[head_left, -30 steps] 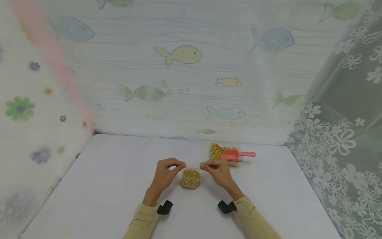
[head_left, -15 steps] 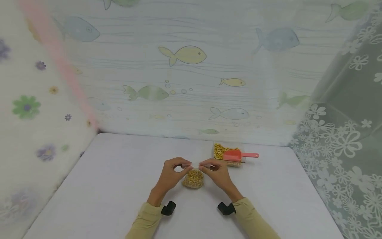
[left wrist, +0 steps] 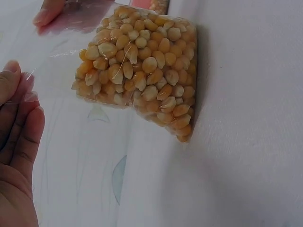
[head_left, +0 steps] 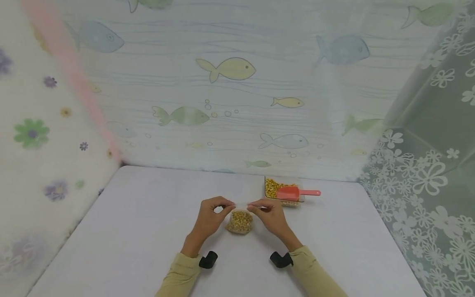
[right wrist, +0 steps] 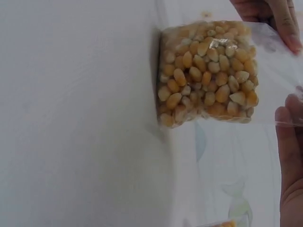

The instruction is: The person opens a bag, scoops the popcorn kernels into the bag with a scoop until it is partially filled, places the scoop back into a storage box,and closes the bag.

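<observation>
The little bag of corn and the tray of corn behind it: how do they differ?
The bag is soft clear plastic, pinched at its top edge by the left hand and the right hand; the tray is a rigid box that neither hand touches. The bag stands near the person, the tray farther back with a pink scoop lying in it. Both hold yellow kernels.

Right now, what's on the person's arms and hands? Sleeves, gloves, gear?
Both hands are bare: no gloves, rings or watch on the left hand or right hand. Both arms wear long, pale yellow-tan sleeves, left sleeve and right sleeve, ending at the wrists. A small black camera sits at each cuff, the left camera and right camera. No cables show.
</observation>
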Demonstrator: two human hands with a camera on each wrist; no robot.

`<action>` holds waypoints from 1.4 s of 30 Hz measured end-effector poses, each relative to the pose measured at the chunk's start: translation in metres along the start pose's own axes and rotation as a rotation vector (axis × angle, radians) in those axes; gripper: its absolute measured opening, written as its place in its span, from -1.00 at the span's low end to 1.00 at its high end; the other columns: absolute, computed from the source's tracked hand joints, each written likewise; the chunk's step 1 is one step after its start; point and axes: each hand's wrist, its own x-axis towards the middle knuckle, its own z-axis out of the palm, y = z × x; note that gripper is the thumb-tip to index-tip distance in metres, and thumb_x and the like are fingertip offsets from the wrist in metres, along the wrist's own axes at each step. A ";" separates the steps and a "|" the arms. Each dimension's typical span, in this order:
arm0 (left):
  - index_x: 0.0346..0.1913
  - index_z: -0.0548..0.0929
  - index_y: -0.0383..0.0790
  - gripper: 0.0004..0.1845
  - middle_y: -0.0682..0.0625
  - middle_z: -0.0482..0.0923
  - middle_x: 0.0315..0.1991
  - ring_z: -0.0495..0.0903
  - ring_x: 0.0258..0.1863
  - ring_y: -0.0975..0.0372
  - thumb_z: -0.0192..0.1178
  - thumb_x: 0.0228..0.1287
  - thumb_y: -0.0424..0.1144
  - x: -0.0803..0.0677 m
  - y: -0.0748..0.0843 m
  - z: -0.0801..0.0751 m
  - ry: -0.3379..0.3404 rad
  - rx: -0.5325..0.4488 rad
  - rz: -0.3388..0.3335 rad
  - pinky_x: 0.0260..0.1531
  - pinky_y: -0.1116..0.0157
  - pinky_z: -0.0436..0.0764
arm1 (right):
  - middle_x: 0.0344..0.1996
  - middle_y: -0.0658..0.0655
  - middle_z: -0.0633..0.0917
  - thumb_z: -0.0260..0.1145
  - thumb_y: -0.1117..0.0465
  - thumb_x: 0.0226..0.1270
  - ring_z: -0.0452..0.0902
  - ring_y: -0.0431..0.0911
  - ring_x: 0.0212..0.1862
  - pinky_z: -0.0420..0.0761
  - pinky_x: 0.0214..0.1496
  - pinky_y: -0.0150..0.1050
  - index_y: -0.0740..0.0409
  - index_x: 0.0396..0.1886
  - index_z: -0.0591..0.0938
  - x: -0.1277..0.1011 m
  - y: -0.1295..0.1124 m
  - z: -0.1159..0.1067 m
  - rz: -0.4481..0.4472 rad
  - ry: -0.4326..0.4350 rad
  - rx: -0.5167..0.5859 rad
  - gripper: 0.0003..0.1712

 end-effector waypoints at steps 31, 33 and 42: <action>-0.16 0.79 -0.31 -0.86 -0.06 0.77 -0.26 0.69 -0.26 0.20 0.33 0.35 -0.29 0.046 -0.042 0.066 -0.070 -0.034 -0.005 -0.17 0.31 0.66 | -0.22 0.40 0.77 0.43 0.41 0.29 0.63 -0.32 -0.33 0.63 -0.36 -0.41 0.44 -0.19 0.77 0.002 -0.033 -0.077 0.166 0.185 -0.139 -0.84; -0.15 0.80 -0.29 -0.86 -0.03 0.77 -0.26 0.70 -0.25 0.18 0.34 0.35 -0.29 0.048 -0.047 0.072 -0.054 -0.027 -0.019 -0.16 0.30 0.67 | -0.23 0.39 0.77 0.43 0.41 0.29 0.64 -0.30 -0.32 0.65 -0.36 -0.39 0.43 -0.18 0.77 0.001 -0.026 -0.079 0.161 0.189 -0.128 -0.84; -0.14 0.79 -0.30 -0.87 -0.06 0.77 -0.25 0.71 -0.23 0.14 0.33 0.36 -0.31 0.056 -0.046 0.082 -0.021 -0.017 -0.047 -0.16 0.29 0.68 | -0.25 0.40 0.78 0.42 0.38 0.32 0.69 -0.27 -0.30 0.71 -0.32 -0.27 0.44 -0.19 0.77 0.001 -0.017 -0.086 0.176 0.211 -0.137 -0.84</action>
